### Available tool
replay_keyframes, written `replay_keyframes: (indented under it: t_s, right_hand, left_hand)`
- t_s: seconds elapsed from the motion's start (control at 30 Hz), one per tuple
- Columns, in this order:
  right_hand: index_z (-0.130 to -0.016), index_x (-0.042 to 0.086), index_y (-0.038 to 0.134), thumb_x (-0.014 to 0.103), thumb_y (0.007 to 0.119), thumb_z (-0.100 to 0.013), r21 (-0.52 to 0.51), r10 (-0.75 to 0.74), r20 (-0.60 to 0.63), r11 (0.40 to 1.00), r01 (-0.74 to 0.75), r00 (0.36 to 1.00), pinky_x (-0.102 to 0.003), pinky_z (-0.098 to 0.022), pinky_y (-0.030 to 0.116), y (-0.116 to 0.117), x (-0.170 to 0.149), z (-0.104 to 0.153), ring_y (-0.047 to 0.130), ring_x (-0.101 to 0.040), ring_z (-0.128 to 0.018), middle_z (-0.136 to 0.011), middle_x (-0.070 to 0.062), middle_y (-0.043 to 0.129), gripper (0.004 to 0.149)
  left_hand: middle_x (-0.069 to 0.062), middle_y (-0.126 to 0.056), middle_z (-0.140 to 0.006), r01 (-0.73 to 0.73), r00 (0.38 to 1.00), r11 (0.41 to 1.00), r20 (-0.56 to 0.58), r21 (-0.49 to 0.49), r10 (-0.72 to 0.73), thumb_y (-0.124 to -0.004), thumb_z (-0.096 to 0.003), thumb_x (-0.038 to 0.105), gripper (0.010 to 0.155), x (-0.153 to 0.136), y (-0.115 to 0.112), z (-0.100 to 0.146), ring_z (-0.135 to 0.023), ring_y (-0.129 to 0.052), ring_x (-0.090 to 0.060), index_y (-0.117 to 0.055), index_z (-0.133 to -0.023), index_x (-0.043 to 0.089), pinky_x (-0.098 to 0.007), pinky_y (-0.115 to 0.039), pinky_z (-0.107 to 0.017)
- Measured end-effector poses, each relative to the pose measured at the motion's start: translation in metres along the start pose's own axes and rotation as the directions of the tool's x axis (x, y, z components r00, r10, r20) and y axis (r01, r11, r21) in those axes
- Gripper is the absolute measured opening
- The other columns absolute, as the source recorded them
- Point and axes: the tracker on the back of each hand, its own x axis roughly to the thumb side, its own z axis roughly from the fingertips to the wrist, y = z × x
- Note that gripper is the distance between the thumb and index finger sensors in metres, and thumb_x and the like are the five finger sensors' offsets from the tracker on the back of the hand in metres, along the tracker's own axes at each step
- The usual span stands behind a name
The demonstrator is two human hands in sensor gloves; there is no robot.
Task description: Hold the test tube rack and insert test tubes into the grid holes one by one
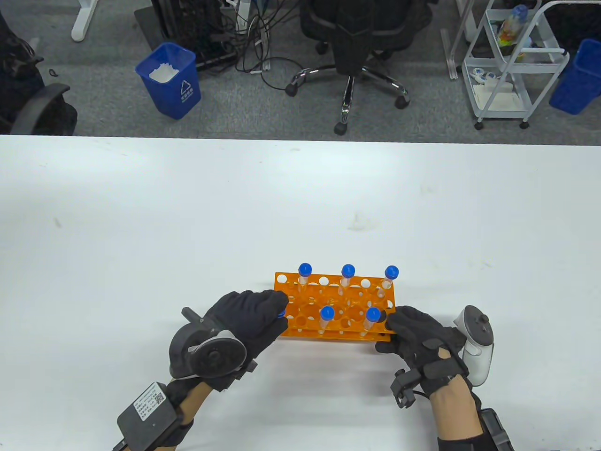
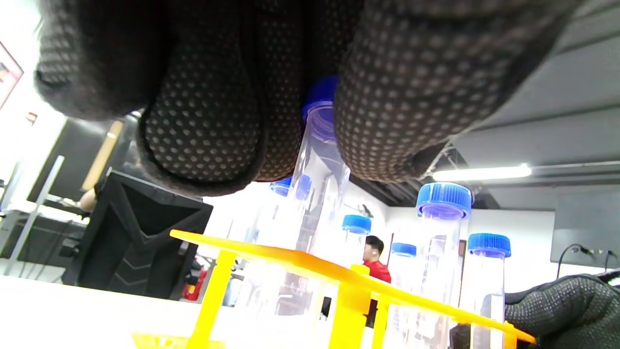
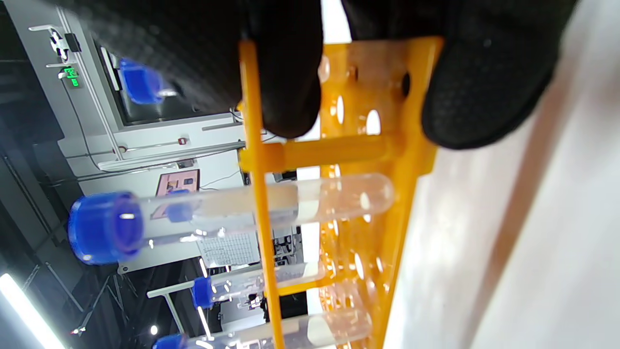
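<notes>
At the near left corner of the orange rack (image 1: 335,305), the left hand (image 1: 244,319) grips a clear test tube (image 2: 315,194) by its blue cap, gloved fingers (image 2: 203,126) closed on both sides of the cap. That tube stands upright with its lower part passing down through the rack's top plate. The right hand (image 1: 418,336) holds the near right end of the rack: in the right wrist view its fingers (image 3: 286,77) press on the top plate and its thumb sits against the bottom plate, clamping the frame between them. Just beside those fingers a capped tube (image 1: 372,319) stands in the front row, and another (image 1: 326,318) stands further left in the same row. Three more blue-capped tubes (image 1: 347,277) stand spaced along the back row, left, middle and right. The rack rests on the white table (image 1: 141,225), near its front edge and slightly right of centre. Beyond the table's far edge are a blue bin (image 1: 169,80), a black office chair (image 1: 357,37) and a white cart (image 1: 514,61) on the grey floor.
</notes>
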Motion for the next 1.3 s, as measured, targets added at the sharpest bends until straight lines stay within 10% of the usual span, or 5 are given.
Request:
replay_keyframes:
  t_s: [0.6, 1.3]
  right_hand:
    - [-0.072, 0.001, 0.084, 0.032, 0.079, -0.043, -0.005, 0.016, -0.009, 1.000, -0.016, 1.000, -0.064, -0.040, 0.085, 0.000, -0.001, -0.001, 0.080, -0.062, -0.068, -0.095, -0.048, 0.059, 0.043]
    - [-0.074, 0.002, 0.082, 0.032, 0.078, -0.044, 0.007, 0.100, -0.051, 0.995, -0.100, 0.994, -0.064, -0.044, 0.084, 0.018, -0.017, -0.014, 0.078, -0.061, -0.072, -0.097, -0.046, 0.056, 0.043]
  left_hand:
    - [-0.011, -0.085, -0.094, 0.048, 0.998, 0.987, -0.044, -0.154, -0.055, -0.099, -0.0267, 0.054, 0.084, -0.010, 0.014, 0.002, -0.067, -0.103, -0.035, -0.073, -0.098, 0.019, -0.048, -0.087, -0.049]
    - [-0.014, -0.078, -0.098, 0.142, 0.905, 0.986, -0.392, -0.091, -0.167, -0.082, -0.0376, 0.055, 0.071, -0.100, 0.027, 0.046, -0.072, -0.099, -0.037, -0.072, -0.098, 0.019, -0.051, -0.084, -0.054]
